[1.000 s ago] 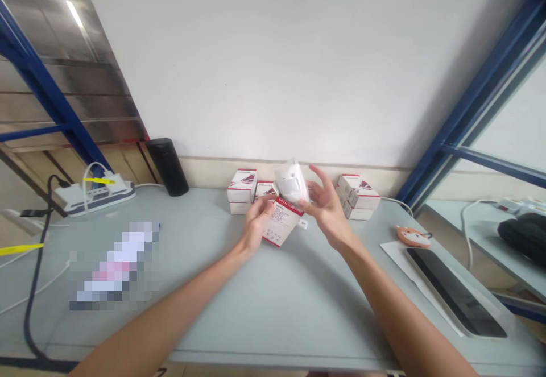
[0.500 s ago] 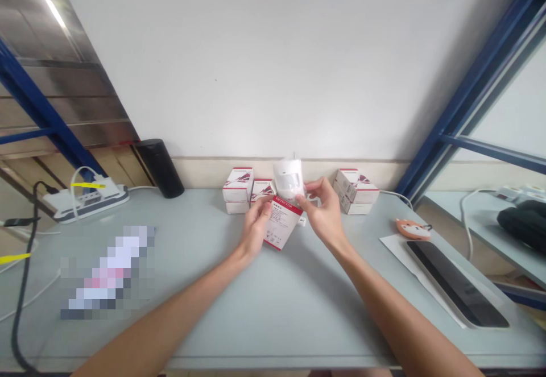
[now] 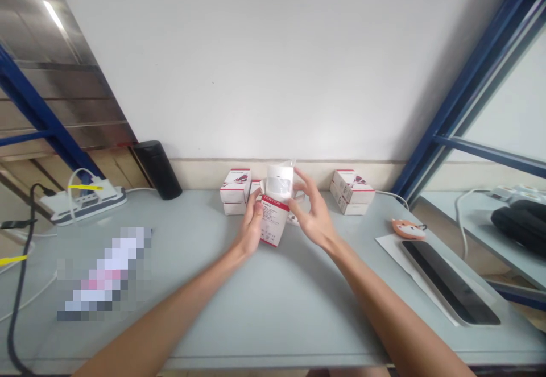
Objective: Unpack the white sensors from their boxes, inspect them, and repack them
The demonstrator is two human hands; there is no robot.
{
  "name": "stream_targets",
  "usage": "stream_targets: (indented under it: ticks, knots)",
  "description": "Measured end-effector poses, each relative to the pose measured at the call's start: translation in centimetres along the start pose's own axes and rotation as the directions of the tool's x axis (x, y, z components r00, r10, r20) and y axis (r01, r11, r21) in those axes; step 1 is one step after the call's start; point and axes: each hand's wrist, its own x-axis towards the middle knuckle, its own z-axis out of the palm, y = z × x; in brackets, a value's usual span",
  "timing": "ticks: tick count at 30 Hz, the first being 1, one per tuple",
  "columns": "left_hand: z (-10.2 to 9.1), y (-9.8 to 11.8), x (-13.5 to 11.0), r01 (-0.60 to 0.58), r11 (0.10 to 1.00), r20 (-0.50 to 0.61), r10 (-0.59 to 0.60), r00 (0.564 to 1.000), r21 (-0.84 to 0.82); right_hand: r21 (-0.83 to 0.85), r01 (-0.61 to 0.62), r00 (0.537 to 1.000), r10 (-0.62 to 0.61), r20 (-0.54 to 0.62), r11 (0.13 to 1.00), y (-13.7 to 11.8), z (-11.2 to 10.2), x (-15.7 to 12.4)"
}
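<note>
My left hand (image 3: 248,226) is wrapped round the left side of a small white and red carton marked DETECTOR (image 3: 274,222), which is tilted above the table. A white motion detector (image 3: 279,180) in a clear plastic bag stands out of the carton's top, its lower part hidden inside. My right hand (image 3: 314,209) closes on the bagged detector from the right, thumb near the carton's top corner and fingers behind the bag. Behind my hands, similar cartons (image 3: 236,193) stand by the wall, one partly hidden. A small white item (image 3: 293,218) shows between the carton and my right hand.
More cartons (image 3: 353,193) are stacked at the right by the wall. A black cylinder (image 3: 157,169) and a power strip (image 3: 89,205) stand at the left, near a blurred-out object (image 3: 104,274). At the right lie an orange and white pouch (image 3: 408,228) and a dark-screened device (image 3: 450,281).
The bagged detector sits slightly lower against the carton, which is more upright. My right fingers have spread up behind the bag. The whole view has shifted a little.
</note>
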Motion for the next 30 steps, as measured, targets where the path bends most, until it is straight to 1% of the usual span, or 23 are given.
stream_targets:
  ticks: [3, 5, 7, 8, 10, 11, 12, 13, 14, 15, 16, 17, 18, 19, 20, 21, 22, 23, 24, 25, 26, 28, 30]
  knots:
    - [-0.1, 0.4, 0.3, -0.046, 0.999, 0.020, 0.046, 0.999, -0.024, -0.095, 0.067, 0.997, -0.062, 0.053, 0.993, 0.4, -0.4, -0.1]
    - [-0.4, 1.0, 0.6, -0.152, 0.988, 0.055, 0.151, 0.987, 0.004, -0.184, 0.095, 0.993, -0.081, 0.082, 0.978, 0.4, -0.3, -0.1]
    - [-0.9, 1.7, 0.9, -0.295, 0.949, 0.115, 0.283, 0.952, 0.109, -0.196, 0.135, 0.988, -0.117, 0.098, 0.971, 0.3, -0.2, 0.0]
    - [-1.3, 2.0, 1.0, -0.362, 0.912, 0.153, 0.336, 0.929, 0.193, -0.167, 0.155, 0.987, -0.145, 0.076, 0.974, 0.3, -0.2, 0.0]
    - [-1.8, 2.3, 1.2, -0.463, 0.809, 0.216, 0.410, 0.886, 0.362, -0.113, 0.140, 0.988, -0.146, -0.044, 0.984, 0.8, -0.1, 0.2]
    - [-2.0, 2.4, 1.2, -0.497, 0.756, 0.232, 0.440, 0.868, 0.426, -0.117, 0.092, 0.990, -0.104, -0.094, 0.989, 1.2, -0.1, 0.3]
    - [-2.1, 2.4, 1.1, -0.521, 0.711, 0.237, 0.466, 0.852, 0.473, -0.159, 0.028, 0.994, -0.045, -0.101, 0.987, 1.8, -0.1, 0.4]
    - [-2.1, 2.4, 1.1, -0.538, 0.675, 0.236, 0.491, 0.838, 0.505, -0.241, -0.033, 0.998, 0.020, -0.055, 0.970, 2.5, -0.2, 0.4]
    - [-2.1, 2.3, 0.9, -0.552, 0.645, 0.234, 0.514, 0.825, 0.529, -0.351, -0.062, 0.996, 0.080, 0.037, 0.934, 3.2, -0.2, 0.4]
    - [-2.0, 2.3, 0.8, -0.561, 0.619, 0.233, 0.531, 0.815, 0.551, -0.461, -0.047, 0.980, 0.130, 0.150, 0.886, 3.8, -0.2, 0.3]
    - [-1.9, 2.4, 0.7, -0.563, 0.597, 0.235, 0.538, 0.809, 0.572, -0.546, -0.004, 0.951, 0.172, 0.257, 0.838, 4.5, -0.2, 0.3]
    - [-1.8, 2.4, 0.6, -0.562, 0.580, 0.240, 0.538, 0.808, 0.590, -0.599, 0.038, 0.921, 0.204, 0.330, 0.800, 4.9, -0.2, 0.3]
    - [-1.8, 2.5, 0.5, -0.558, 0.568, 0.244, 0.535, 0.809, 0.606, -0.623, 0.055, 0.907, 0.221, 0.358, 0.780, 5.2, -0.2, 0.3]
    - [-1.7, 2.6, 0.5, -0.555, 0.556, 0.252, 0.529, 0.810, 0.619, -0.623, 0.042, 0.917, 0.218, 0.335, 0.781, 5.1, -0.4, 0.3]
    - [-1.7, 2.6, 0.4, -0.556, 0.544, 0.262, 0.525, 0.810, 0.629, -0.601, 0.009, 0.946, 0.188, 0.264, 0.800, 4.8, -0.5, 0.5]
    - [-1.6, 2.7, 0.4, -0.562, 0.532, 0.272, 0.528, 0.805, 0.633, -0.555, -0.022, 0.980, 0.127, 0.152, 0.832, 4.2, -0.7, 0.6]
    - [-1.5, 2.6, 0.4, -0.576, 0.520, 0.281, 0.539, 0.794, 0.631, -0.491, -0.027, 0.999, 0.039, 0.015, 0.871, 3.4, -0.9, 0.7]
    - [-1.4, 2.5, 0.4, -0.595, 0.511, 0.286, 0.559, 0.778, 0.620, -0.421, 0.005, 0.990, -0.063, -0.123, 0.907, 2.3, -1.1, 0.8]
    - [-1.3, 2.3, 0.3, -0.621, 0.503, 0.292, 0.585, 0.756, 0.601, -0.368, 0.081, 0.959, -0.173, -0.225, 0.927, 1.2, -1.3, 0.8]
    - [-1.1, 2.1, 0.3, -0.650, 0.495, 0.295, 0.616, 0.730, 0.576, -0.334, 0.176, 0.927, -0.271, -0.261, 0.926, 0.1, -1.3, 0.7]
    - [-0.9, 1.9, 0.2, -0.678, 0.487, 0.294, 0.647, 0.703, 0.550, -0.317, 0.262, 0.912, -0.341, -0.227, 0.911, -0.9, -1.2, 0.6]
    - [-0.5, 1.5, 0.0, -0.728, 0.466, 0.293, 0.701, 0.650, 0.503, -0.329, 0.392, 0.897, -0.436, -0.070, 0.859, -2.3, -0.8, 0.1]
    - [-0.3, 1.3, -0.2, -0.761, 0.447, 0.286, 0.738, 0.611, 0.470, -0.349, 0.443, 0.892, -0.445, 0.080, 0.826, -2.8, -0.4, -0.3]
